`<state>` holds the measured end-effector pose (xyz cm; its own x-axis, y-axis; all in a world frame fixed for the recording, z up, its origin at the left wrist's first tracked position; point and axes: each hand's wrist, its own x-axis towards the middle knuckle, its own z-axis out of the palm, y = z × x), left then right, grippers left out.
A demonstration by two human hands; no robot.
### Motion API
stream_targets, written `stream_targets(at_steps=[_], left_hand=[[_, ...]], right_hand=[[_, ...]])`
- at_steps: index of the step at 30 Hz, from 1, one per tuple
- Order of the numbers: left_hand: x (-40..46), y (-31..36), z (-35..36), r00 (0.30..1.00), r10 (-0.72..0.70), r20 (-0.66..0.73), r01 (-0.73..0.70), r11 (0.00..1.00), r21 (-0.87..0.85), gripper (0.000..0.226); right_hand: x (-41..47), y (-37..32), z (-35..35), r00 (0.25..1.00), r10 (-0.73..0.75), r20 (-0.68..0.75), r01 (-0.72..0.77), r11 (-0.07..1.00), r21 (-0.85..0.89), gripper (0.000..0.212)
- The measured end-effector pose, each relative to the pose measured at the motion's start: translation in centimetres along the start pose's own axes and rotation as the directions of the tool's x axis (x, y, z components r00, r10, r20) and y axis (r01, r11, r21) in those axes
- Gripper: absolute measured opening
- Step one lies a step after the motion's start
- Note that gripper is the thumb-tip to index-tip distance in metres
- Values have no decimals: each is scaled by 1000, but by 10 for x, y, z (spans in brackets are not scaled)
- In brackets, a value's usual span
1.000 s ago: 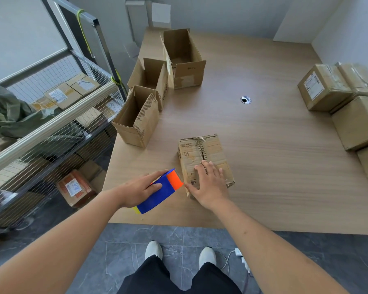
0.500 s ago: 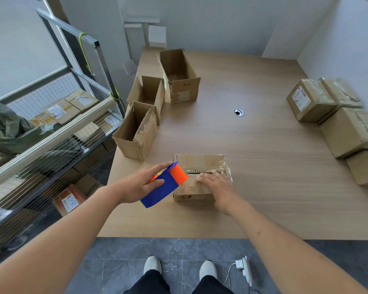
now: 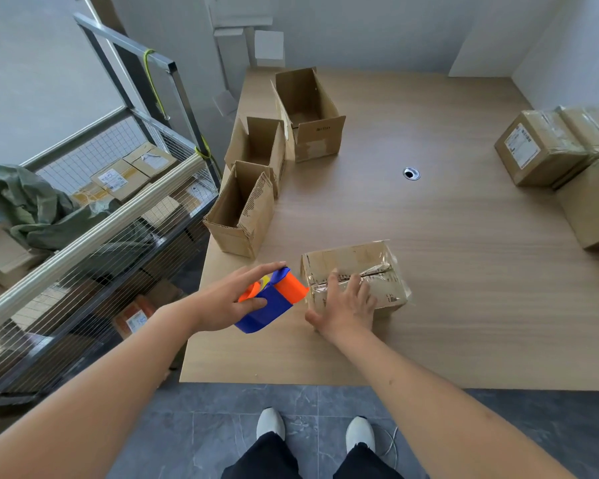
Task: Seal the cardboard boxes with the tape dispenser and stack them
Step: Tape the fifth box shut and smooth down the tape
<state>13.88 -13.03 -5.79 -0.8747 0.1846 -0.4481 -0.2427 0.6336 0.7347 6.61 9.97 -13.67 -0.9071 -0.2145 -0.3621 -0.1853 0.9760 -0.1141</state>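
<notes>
Flanking the box point(image 3: 367, 267): dispenser point(image 3: 274, 299) left; open cartons point(image 3: 242, 212) behind.

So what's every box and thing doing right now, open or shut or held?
Box under the hand: flaps shut, seam showing, lying on the table.
Tape dispenser: held in the left hand.
Right hand: flat on the box, pressing it.
Three boxes at the left: open, upright.
Boxes at the right: shut and taped.
Wire cart: holding parcels.

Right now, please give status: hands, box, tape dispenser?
Left hand grips dispenser, beside box's left end. Right hand flat on box, seam closed. Nothing in the way.
</notes>
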Motion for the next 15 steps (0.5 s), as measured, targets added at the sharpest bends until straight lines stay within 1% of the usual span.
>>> stream_targets(at_steps=[2, 4, 6, 8, 10, 13, 14, 15], left_hand=[[-3, -1, -2, 1000, -12, 7, 12, 1000, 19, 69], [-4, -3, -3, 1000, -13, 13, 13, 999, 31, 71], [-4, -3, -1, 1000, -12, 12, 12, 1000, 20, 72], [-4, -3, 1, 1000, -6, 19, 6, 1000, 26, 73], [-3, -1, 4, 999, -13, 43, 11, 999, 42, 74], [-2, 1, 8, 997, -13, 70, 10, 998, 55, 74], [-2, 2, 10, 997, -12, 75, 8, 998, 62, 74], [-2, 3, 12, 997, -11, 78, 5, 998, 68, 74]], right_hand=[[0, 9, -1, 996, -80, 34, 79, 997, 10, 106], [1, 24, -4, 978, -196, 69, 197, 980, -10, 102], [2, 41, -9, 944, -310, 117, 317, 947, -48, 97], [2, 56, -14, 906, -390, 164, 402, 914, -51, 94], [2, 70, -16, 879, -438, 189, 452, 891, -38, 94], [4, 87, -19, 855, -475, 210, 489, 872, -19, 99], [5, 91, -20, 849, -489, 200, 496, 868, 13, 97], [6, 92, -22, 850, -503, 158, 498, 864, 72, 90]])
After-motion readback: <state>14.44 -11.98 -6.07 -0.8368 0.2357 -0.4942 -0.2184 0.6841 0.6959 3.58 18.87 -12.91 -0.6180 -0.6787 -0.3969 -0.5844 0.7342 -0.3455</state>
